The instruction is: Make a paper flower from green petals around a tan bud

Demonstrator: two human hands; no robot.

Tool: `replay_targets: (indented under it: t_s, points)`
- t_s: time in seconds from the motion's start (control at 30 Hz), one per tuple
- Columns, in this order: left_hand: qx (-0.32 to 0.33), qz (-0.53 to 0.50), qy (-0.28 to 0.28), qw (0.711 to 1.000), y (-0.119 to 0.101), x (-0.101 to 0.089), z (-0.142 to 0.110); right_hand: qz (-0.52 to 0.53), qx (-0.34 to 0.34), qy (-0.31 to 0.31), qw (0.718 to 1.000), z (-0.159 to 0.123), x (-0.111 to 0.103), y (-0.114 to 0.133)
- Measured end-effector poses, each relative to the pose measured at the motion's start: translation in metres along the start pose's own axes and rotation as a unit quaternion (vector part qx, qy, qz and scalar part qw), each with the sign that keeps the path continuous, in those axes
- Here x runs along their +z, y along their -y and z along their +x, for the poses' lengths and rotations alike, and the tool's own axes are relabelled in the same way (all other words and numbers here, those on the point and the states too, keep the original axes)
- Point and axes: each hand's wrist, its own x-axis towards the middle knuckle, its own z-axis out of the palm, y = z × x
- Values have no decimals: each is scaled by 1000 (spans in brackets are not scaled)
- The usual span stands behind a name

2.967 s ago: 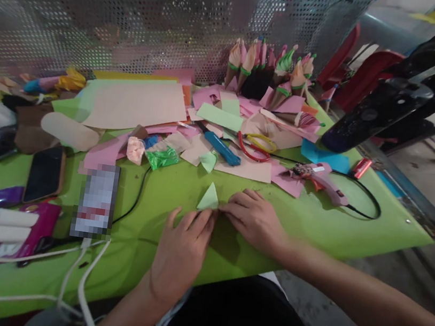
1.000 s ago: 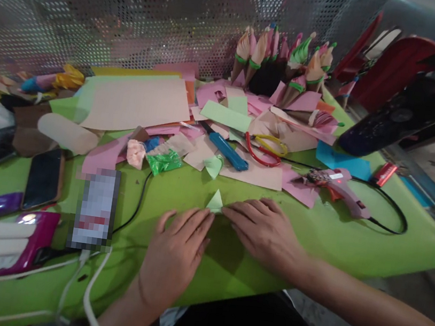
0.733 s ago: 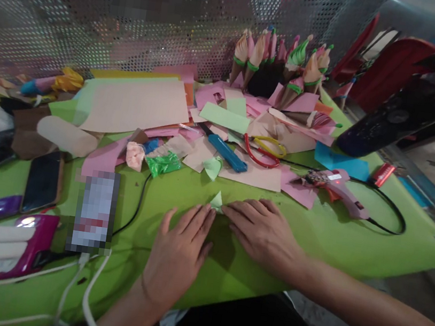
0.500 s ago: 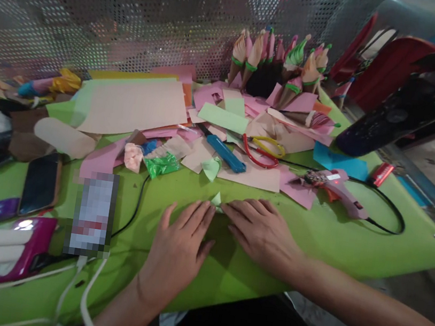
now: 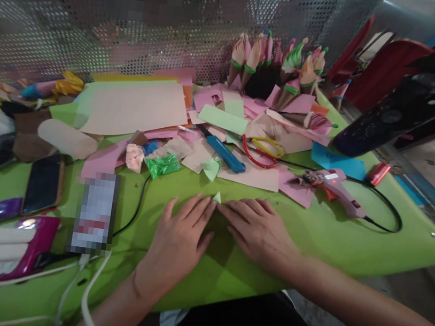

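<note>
My left hand (image 5: 177, 238) lies flat on the green table (image 5: 275, 214), fingers stretched out over a small light-green folded paper (image 5: 217, 197). Only the paper's tip shows, between the fingertips of both hands. My right hand (image 5: 260, 230) also lies flat beside it, fingers extended and pressing on the paper's right side. Both hands touch the paper; neither one grips it.
Pink, peach and green paper sheets (image 5: 136, 106) litter the table's middle. A blue cutter (image 5: 224, 154), red and yellow scissors (image 5: 261, 152) and a pink glue gun (image 5: 334, 183) with a black cord lie beyond the hands. Paper cones (image 5: 280, 64) stand at the back. Phones (image 5: 42, 184) and cables lie left.
The upright paper triangle has been pressed down flat; less of it shows now. My left hand slid forward over it. The right hand stayed in place.
</note>
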Motion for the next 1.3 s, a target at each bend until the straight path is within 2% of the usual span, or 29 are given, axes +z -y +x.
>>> replay_targets:
  t_s: [0.3,0.53,0.7,1.1,1.3]
  points:
    - [10,13,-14,1000,8,9,14,-46,36,30,998,8,6,3]
    - [-6,20,-48,999,6,9,-1,-61,32,22,997,7,9,2]
    - [11,26,-37,999,3,9,-7,-61,36,13,997,7,10,2]
    - [12,11,-20,1000,6,6,5,-41,21,7,999,2,6,0]
    - [8,26,-14,1000,7,12,13,-40,45,20,998,9,6,-1]
